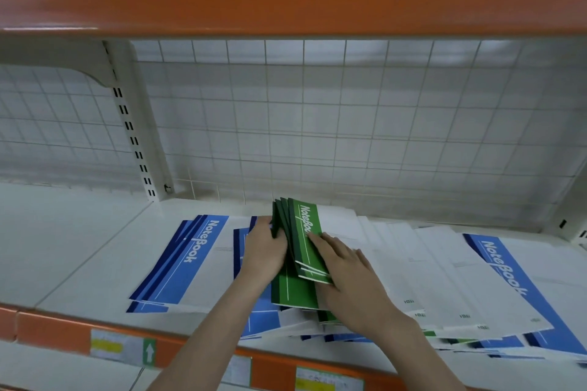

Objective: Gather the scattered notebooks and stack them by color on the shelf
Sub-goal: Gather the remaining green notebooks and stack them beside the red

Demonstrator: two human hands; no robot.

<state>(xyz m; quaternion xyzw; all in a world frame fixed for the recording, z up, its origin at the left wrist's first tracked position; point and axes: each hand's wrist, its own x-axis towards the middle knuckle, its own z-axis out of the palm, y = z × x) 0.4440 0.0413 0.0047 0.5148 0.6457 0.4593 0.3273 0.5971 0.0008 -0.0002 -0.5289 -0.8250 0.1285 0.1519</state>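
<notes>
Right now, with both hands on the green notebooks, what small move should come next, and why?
Probably square the green notebooks into one even pile. They sit fanned, edges offset, with the left hand gripping their spine side and the right hand lying flat on top. More green covers lie underneath, and blue notebooks lie at the left.

Green-and-white notebooks lie between the hands; blue-and-white notebooks lie left of them, above an orange shelf edge.
</notes>
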